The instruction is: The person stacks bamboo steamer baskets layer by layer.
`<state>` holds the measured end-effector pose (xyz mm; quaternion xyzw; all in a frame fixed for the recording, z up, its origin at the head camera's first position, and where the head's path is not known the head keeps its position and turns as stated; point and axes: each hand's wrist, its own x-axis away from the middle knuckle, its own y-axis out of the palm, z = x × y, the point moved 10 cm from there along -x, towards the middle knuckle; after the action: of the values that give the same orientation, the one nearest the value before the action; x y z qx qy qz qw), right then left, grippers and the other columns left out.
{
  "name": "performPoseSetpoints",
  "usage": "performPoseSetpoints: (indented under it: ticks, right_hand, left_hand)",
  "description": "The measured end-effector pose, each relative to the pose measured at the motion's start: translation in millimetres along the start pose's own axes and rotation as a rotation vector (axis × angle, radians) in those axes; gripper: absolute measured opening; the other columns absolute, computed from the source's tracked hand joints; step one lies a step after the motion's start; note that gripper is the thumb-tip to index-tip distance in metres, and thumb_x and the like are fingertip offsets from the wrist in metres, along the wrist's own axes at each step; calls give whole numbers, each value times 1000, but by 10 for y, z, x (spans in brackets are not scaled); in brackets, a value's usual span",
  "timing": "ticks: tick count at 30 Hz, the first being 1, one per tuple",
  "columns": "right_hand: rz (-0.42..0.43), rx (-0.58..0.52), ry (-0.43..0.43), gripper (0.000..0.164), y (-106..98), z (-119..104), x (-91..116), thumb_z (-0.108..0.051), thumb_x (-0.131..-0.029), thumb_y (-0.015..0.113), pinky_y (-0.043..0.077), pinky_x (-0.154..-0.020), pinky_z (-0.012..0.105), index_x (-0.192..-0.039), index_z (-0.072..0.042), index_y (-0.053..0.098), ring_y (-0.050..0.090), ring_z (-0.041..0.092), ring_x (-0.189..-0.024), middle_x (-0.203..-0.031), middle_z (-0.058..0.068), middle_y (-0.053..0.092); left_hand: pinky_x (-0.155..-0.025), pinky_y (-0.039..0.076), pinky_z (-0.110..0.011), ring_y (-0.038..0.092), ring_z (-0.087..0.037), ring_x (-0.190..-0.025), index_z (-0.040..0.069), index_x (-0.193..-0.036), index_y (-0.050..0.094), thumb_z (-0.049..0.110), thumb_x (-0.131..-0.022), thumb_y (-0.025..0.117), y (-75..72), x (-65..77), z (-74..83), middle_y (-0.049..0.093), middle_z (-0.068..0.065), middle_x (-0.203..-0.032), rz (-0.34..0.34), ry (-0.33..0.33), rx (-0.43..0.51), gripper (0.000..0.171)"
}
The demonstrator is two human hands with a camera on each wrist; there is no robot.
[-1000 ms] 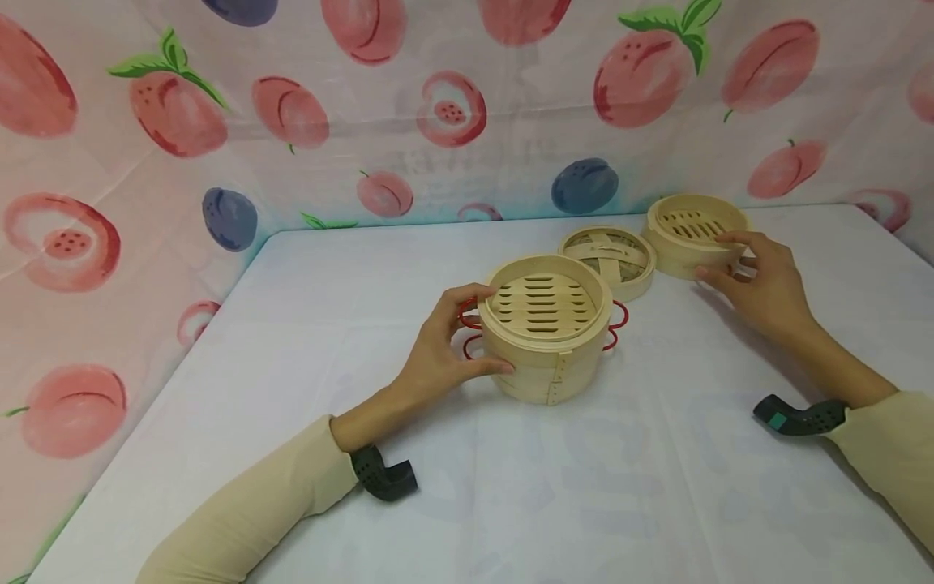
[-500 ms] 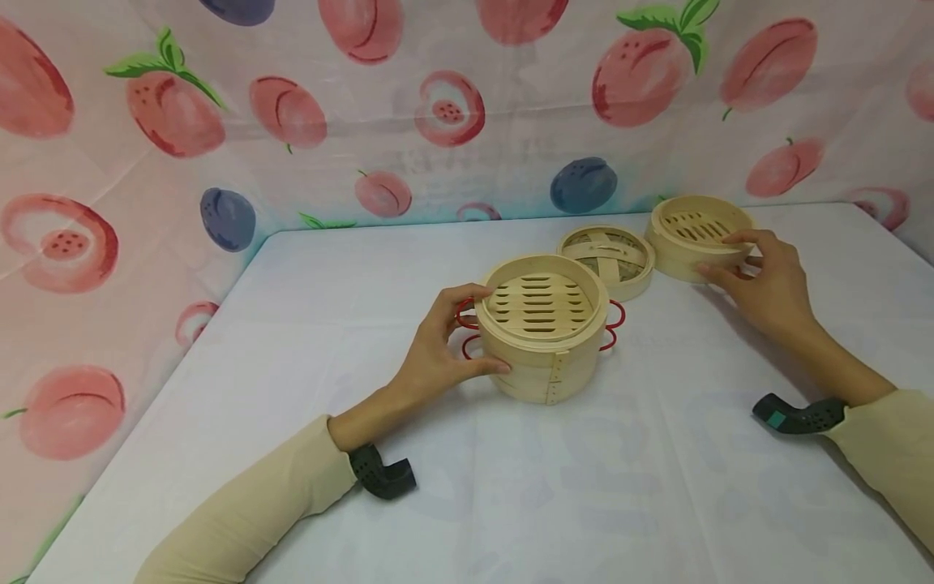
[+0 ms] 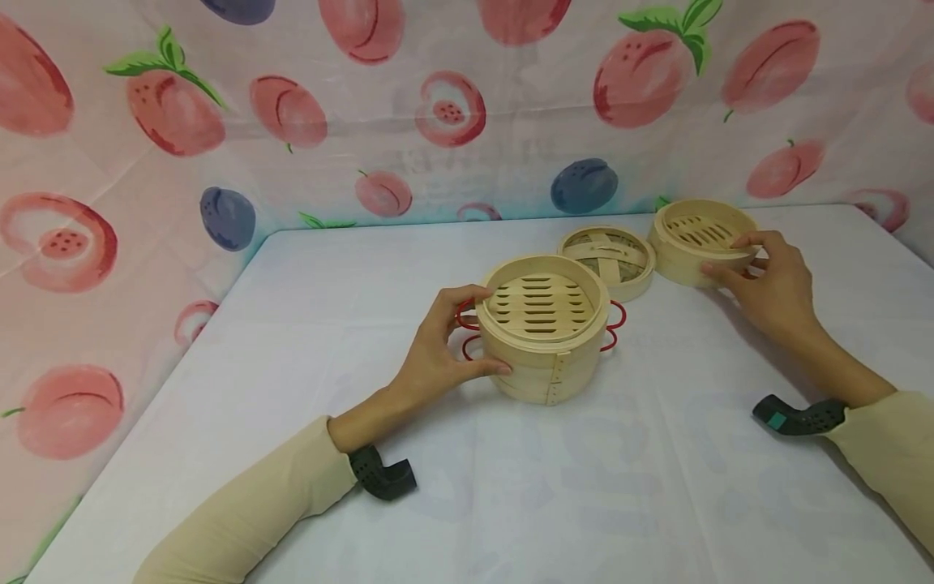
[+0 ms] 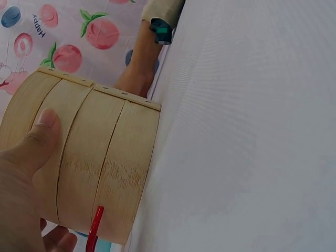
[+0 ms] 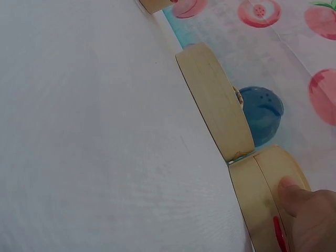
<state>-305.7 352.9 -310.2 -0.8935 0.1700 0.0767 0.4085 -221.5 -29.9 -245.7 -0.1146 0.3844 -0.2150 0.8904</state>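
My left hand (image 3: 441, 349) grips the left side of a stack of two bamboo steamer baskets (image 3: 558, 365) with red handles. Its thumb lies along the front wall, plain in the left wrist view on the pale bamboo (image 4: 110, 142); the fingers are partly hidden behind. The slatted floor of the upper basket shows. Farther back on the right, my right hand (image 3: 777, 284) holds another bamboo steamer basket (image 3: 682, 264) by its right side. A red handle (image 5: 280, 233) peeks out beside that thumb in the right wrist view.
A round bamboo steamer lid (image 3: 631, 284) with a crossed strap lies between the stack and the right basket, close against the latter. All stand on a white-covered table (image 3: 620, 495). A fruit-printed cloth (image 3: 511, 97) hangs behind.
My right hand and its basket have shifted slightly to the right and towards me. The left hand keeps its grip on the stack, which has barely changed place.
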Motion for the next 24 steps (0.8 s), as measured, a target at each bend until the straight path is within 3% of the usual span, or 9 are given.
performPoseSetpoints:
  ticks: [4,7,12,16,22,24]
  right_hand:
    - [7,-13,6,63,-20,-9,3,-44,-80,61,38,-64,11,-121,-3,37,43,42,-108,-127,24,33]
    - [5,-19,17,63,-30,-11,3,-44,-80,61,33,-58,6,-121,-3,37,44,41,-108,-128,23,35]
    - [4,-10,22,62,-49,-19,-7,-45,-80,61,37,-62,11,-120,-4,38,44,39,-110,-132,21,36]
    - [9,-26,3,59,-103,-64,-22,-43,-78,63,37,-64,9,-116,-5,40,45,37,-109,-129,19,38]
    - [8,-17,-71,53,-229,-199,-29,-37,-78,66,44,-83,20,-111,-4,42,43,40,-113,-125,15,38]
    - [14,-6,-91,53,-272,-251,-32,-36,-78,67,44,-82,19,-110,-3,42,44,40,-112,-122,15,40]
  left_hand:
    - [-88,39,-43,42,-33,-110,-8,-121,36,-8,-55,81,-2,1,-2,40,-22,-121,2,2,2,79]
    - [-85,40,-44,42,-33,-109,-8,-121,36,-8,-55,80,-1,-1,2,40,-22,-121,2,8,6,79]
    - [-83,40,-43,43,-33,-109,-8,-121,36,-9,-55,80,-5,0,14,39,-22,-121,0,20,3,80]
    - [-84,41,-41,42,-34,-109,-8,-121,36,-9,-55,80,-3,2,17,39,-23,-121,-2,22,3,80]
    - [-87,40,-42,41,-34,-112,-8,-121,36,-8,-55,80,3,3,21,39,-23,-122,-2,18,0,80]
    - [-87,40,-42,41,-33,-112,-8,-121,36,-8,-55,80,0,5,27,39,-23,-122,-1,19,-3,80]
